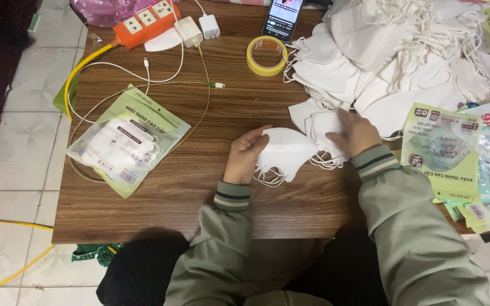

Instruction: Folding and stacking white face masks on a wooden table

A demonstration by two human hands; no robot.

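My left hand [244,154] grips the left end of a small stack of folded white face masks [285,152] lying on the wooden table [199,192]. On the stack's right end rests my right hand [354,134], fingers pressing the masks down. Loose ear loops hang under the stack. A big heap of white masks [398,51] fills the table's far right, just beyond my right hand.
A filled green-and-clear mask pouch [126,141] lies at the left. Several empty green pouches [455,153] lie at the right edge. At the back are a yellow tape roll [266,55], a phone [283,17], an orange power strip [146,22], chargers and cables.
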